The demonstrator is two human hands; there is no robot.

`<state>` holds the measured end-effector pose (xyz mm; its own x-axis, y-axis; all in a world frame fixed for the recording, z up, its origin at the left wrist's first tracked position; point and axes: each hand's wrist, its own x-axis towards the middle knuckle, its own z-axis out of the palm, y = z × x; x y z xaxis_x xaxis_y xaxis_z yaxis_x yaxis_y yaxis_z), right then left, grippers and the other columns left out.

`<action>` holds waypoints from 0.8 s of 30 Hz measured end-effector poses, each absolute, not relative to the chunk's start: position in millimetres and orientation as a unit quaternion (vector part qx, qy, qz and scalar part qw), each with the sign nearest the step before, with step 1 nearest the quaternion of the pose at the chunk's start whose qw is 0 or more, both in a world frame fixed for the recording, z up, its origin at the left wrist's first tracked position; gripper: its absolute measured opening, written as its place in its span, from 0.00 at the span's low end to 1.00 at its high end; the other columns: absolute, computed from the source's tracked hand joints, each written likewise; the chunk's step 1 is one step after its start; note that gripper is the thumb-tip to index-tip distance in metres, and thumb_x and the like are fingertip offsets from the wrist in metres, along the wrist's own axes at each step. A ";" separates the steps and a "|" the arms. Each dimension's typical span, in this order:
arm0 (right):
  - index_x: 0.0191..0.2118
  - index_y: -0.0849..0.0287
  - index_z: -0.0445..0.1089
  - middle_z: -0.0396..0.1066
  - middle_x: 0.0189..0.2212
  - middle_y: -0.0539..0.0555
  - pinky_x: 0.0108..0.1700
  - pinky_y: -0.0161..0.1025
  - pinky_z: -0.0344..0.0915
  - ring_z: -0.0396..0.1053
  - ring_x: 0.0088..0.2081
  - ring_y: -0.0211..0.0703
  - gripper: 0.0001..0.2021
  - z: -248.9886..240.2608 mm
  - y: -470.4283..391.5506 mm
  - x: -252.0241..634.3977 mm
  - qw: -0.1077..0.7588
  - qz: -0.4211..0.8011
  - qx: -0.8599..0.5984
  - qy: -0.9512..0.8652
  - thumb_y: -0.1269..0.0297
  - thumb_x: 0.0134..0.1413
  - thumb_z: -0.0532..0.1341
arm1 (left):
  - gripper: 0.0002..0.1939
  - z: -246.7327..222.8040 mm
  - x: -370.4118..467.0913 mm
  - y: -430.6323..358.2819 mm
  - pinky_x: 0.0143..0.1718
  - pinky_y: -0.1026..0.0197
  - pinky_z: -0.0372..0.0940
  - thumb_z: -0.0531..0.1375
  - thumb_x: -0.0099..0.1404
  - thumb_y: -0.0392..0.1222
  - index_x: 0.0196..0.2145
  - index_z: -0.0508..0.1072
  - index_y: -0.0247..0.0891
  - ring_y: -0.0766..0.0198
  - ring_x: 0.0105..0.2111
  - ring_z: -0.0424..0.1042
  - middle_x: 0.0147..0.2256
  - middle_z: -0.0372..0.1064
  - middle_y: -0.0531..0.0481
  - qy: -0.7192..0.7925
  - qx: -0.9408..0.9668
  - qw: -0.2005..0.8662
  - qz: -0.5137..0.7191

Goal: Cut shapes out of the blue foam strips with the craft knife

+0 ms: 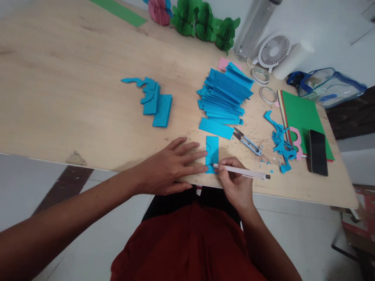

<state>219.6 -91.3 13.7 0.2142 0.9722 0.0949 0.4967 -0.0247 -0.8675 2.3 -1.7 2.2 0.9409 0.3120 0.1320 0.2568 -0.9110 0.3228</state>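
A narrow blue paper strip (212, 145) lies near the table's front edge, with curved lines drawn on it. My left hand (172, 166) rests flat with fingers spread, its fingertips at the strip's left side. In my right hand (236, 183) is a white pen (244, 171), its tip on the lower part of the strip. Just above lies another blue strip (216, 128), beside small snips (247, 141). Farther back is a pile of folded blue paper (224, 95).
Folded blue pieces (162, 111) lie to the left. Blue scraps (283, 144), a phone (318, 152) and green paper (301, 117) are on the right. Tape rolls (260, 75), a small fan (274, 50) and green paper shapes (204, 21) stand at the back.
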 end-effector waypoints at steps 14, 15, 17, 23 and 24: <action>0.31 0.55 0.68 0.75 0.27 0.50 0.32 0.38 0.68 0.73 0.29 0.41 0.03 16.0 -87.9 217.6 0.404 0.297 -0.649 -0.572 0.68 0.56 0.59 | 0.27 -0.1 2.3 -2.1 0.67 0.38 0.39 0.57 0.68 0.54 0.63 0.62 0.53 0.45 0.66 0.51 0.66 0.55 0.48 0.145 0.971 0.162 0.096; 0.31 0.55 0.68 0.75 0.28 0.50 0.33 0.38 0.69 0.73 0.30 0.42 0.03 15.6 -88.0 218.1 0.404 0.293 -0.651 -0.572 0.67 0.56 0.59 | 0.27 0.1 2.3 -2.1 0.67 0.38 0.39 0.57 0.68 0.54 0.63 0.62 0.53 0.45 0.66 0.51 0.66 0.55 0.48 0.146 0.971 0.162 0.095; 0.32 0.55 0.69 0.75 0.28 0.51 0.34 0.40 0.69 0.74 0.31 0.42 0.02 15.2 -88.2 219.0 0.401 0.285 -0.656 -0.572 0.67 0.56 0.59 | 0.27 0.9 2.4 -2.1 0.67 0.38 0.39 0.58 0.67 0.54 0.63 0.62 0.53 0.45 0.66 0.51 0.66 0.55 0.48 0.145 0.972 0.161 0.092; 0.31 0.55 0.69 0.75 0.27 0.51 0.32 0.39 0.69 0.73 0.29 0.42 0.03 17.3 -87.5 221.1 0.401 0.277 -0.664 -0.567 0.66 0.56 0.60 | 0.27 2.3 2.4 -1.8 0.67 0.39 0.40 0.59 0.66 0.53 0.62 0.63 0.53 0.46 0.66 0.51 0.66 0.55 0.49 0.147 0.972 0.157 0.090; 0.31 0.55 0.69 0.75 0.26 0.50 0.32 0.39 0.69 0.73 0.29 0.42 0.04 17.4 -87.4 221.5 0.403 0.279 -0.663 -0.565 0.66 0.56 0.60 | 0.27 2.3 2.5 -1.7 0.67 0.39 0.40 0.59 0.67 0.53 0.62 0.63 0.53 0.46 0.66 0.51 0.66 0.55 0.49 0.147 0.972 0.157 0.092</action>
<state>221.5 -87.4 17.4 0.2050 0.9750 0.0855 0.5253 -0.0359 -0.8501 2.5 -1.7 2.3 0.9402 0.3139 0.1323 0.2565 -0.9080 0.3314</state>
